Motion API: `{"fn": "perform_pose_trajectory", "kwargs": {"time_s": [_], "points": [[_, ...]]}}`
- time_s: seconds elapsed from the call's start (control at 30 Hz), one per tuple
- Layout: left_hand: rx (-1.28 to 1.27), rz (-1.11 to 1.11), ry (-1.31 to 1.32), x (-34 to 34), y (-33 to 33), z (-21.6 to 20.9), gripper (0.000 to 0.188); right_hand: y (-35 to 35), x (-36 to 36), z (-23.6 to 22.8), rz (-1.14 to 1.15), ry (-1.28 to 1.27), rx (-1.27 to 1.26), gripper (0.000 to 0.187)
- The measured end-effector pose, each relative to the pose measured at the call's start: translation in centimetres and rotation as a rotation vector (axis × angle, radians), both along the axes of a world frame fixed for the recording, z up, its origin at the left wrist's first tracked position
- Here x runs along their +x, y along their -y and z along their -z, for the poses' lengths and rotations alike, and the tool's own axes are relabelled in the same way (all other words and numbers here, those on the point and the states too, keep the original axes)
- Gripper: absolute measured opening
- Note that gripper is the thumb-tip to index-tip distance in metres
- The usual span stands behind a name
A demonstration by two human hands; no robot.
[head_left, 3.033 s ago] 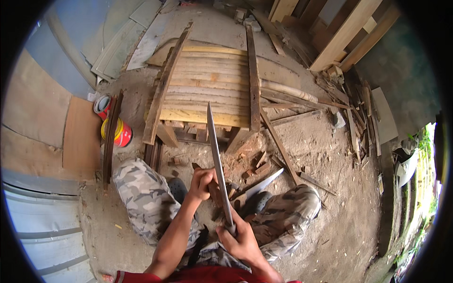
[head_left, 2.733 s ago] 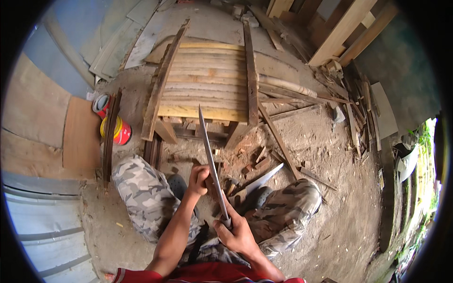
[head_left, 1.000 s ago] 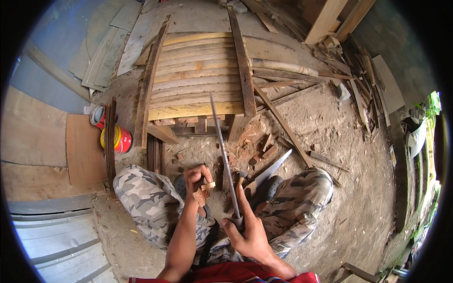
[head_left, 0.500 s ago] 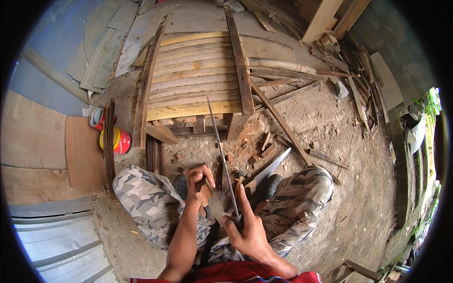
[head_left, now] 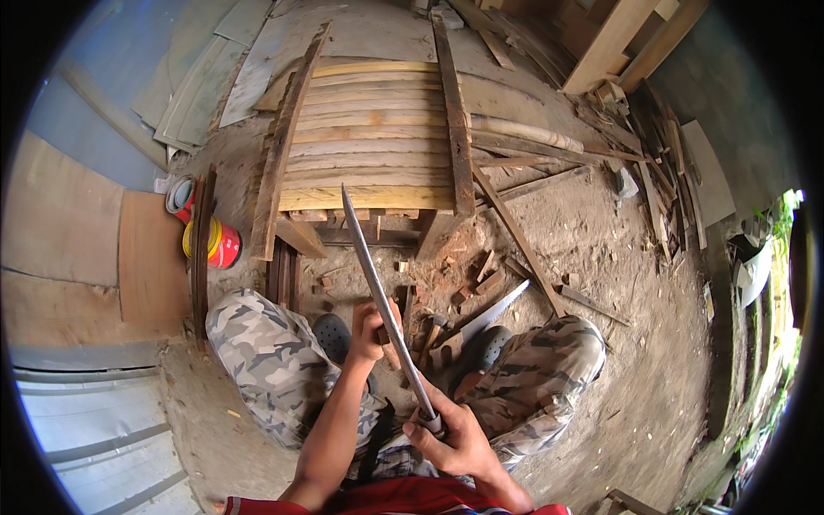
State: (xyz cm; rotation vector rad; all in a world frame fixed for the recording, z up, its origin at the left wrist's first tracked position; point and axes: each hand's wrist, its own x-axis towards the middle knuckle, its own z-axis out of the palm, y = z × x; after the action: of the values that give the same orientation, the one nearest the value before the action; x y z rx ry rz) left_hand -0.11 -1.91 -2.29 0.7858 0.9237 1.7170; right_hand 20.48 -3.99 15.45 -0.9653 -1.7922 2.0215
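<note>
In my right hand (head_left: 459,438) is the handle of a machete (head_left: 369,266), its long, slightly curved grey blade pointing up and away to the left. The blade crosses in front of my left hand (head_left: 367,333), which is closed round a small wood block (head_left: 391,355); much of the block is hidden. Between my feet on the dirt floor lie a handsaw (head_left: 482,319) and what looks like a hammer (head_left: 432,333). Beyond the blade tip stands a slatted wooden frame (head_left: 371,197) with two long dark side rails.
A red can with a yellow rim (head_left: 225,245) stands at the left behind upright dark boards (head_left: 202,257). Wood offcuts (head_left: 489,281) and a long slanting stick (head_left: 519,240) lie right of the frame. Scrap timber (head_left: 657,189) lines the right wall.
The machete has swung left and turned, showing more of its flat side; it now passes in front of my left hand. The view has shifted slightly.
</note>
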Motion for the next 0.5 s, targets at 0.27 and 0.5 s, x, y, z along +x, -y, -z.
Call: {"fn": "perform_pose_trajectory", "kwargs": {"time_s": [0.27,0.5], "points": [[0.033,-0.061,-0.076,0.3,-0.4,0.9,0.050,0.1,-0.5,-0.1,0.003,0.059,0.071,0.070],[0.039,-0.070,-0.168,0.2,-0.3,0.6,0.054,0.3,-0.4,0.1,0.014,0.097,0.020,0.071]]}}
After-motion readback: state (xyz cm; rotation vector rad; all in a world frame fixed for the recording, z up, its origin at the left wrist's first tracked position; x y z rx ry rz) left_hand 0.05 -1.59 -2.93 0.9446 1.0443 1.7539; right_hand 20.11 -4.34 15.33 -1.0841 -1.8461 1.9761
